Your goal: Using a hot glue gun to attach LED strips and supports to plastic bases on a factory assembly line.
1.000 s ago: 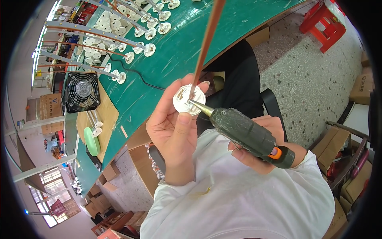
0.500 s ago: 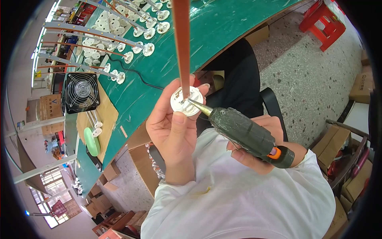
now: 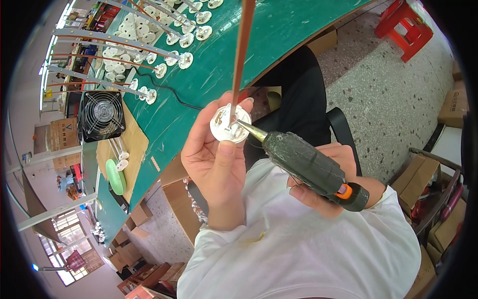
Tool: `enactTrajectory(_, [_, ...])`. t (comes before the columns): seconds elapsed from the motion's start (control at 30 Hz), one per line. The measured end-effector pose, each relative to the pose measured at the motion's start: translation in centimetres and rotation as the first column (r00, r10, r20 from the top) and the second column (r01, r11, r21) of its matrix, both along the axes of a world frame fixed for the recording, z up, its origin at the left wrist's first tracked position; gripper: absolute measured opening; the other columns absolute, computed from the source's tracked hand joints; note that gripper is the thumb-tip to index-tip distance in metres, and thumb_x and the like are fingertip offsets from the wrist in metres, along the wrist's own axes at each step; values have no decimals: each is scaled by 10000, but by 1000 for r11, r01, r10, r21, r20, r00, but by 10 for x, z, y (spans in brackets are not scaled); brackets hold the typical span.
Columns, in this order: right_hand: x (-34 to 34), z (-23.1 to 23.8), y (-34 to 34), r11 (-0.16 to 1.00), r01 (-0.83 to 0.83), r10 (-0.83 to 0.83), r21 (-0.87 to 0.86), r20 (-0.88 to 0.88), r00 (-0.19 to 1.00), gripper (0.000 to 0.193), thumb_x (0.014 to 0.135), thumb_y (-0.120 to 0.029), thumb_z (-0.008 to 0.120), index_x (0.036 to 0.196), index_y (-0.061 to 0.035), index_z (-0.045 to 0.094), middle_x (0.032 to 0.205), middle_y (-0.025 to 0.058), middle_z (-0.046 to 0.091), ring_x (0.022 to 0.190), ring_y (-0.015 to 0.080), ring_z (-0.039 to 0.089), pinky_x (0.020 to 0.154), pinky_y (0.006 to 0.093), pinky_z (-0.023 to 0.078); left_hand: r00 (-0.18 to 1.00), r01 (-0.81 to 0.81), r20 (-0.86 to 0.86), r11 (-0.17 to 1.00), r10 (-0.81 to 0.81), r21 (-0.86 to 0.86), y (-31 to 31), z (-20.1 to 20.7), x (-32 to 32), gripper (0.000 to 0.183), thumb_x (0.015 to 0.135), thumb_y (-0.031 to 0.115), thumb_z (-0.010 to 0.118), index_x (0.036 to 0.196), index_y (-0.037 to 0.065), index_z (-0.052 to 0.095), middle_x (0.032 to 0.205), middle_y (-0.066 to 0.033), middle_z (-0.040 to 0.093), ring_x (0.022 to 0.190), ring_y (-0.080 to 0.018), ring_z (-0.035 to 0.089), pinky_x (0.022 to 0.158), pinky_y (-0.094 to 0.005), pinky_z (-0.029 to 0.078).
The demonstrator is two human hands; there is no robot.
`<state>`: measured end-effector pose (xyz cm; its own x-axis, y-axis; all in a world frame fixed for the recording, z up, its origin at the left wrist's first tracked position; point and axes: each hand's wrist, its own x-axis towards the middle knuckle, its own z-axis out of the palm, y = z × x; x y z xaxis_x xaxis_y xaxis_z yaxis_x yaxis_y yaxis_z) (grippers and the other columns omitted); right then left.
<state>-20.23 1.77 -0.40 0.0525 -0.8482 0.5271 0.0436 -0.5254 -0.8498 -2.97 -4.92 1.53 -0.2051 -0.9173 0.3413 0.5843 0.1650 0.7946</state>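
Note:
My left hand (image 3: 215,157) grips a round white plastic cap (image 3: 222,130) by its rim, thumb on the near side and fingers behind. From the cap's open face a long, narrow brown strip (image 3: 242,50) stands up and runs out past the top of the view. My right hand (image 3: 326,174) is closed around a dark, worn glue gun (image 3: 303,162) with an orange part near its back end. The metal nozzle (image 3: 254,130) points into the cap, its tip at or very near the strip's foot; whether it touches I cannot tell.
On the green table (image 3: 199,65), several similar strips with white caps (image 3: 185,61) stand at the far left. A black fan (image 3: 103,115), a light green dish (image 3: 115,177) and a cardboard sheet (image 3: 133,134) lie nearer. A red stool (image 3: 406,32) and a cardboard box (image 3: 416,187) are at the right.
The cap in my left hand has shifted slightly left, and the strip's upper end has swung right and looks narrower. The glue gun's nozzle stays at the cap.

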Motion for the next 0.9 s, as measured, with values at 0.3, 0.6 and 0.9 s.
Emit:
enactTrajectory(0.3, [-1,0,0,1000,-15,15,-12,-35,999,180,601,-19,732,729,-11,605,564,72,540,414,235,491,379,286,371,998,-63,17,998,62,17,2,1,-3,503,838,-21,630,1295,-95,434,1322,-273,476,1185,-419,516,929,-469,517])
enactTrajectory(0.6, [2,0,0,1000,3,-3,-6,-4,1000,194,596,-18,739,742,-4,612,566,74,542,411,234,491,377,285,369,992,-130,-12,991,129,-27,6,-3,-3,479,813,-25,651,1264,-38,488,1335,-296,453,1182,-383,530,916,-475,516])
enactTrajectory(0.9, [3,-1,-1,1000,5,-6,-26,-23,1000,211,585,-21,738,762,-3,624,576,77,550,426,241,511,392,284,397,982,-186,33,982,187,-39,6,0,-6,428,815,-70,632,1222,-22,511,1359,-293,427,1189,-408,517,947,-483,493])
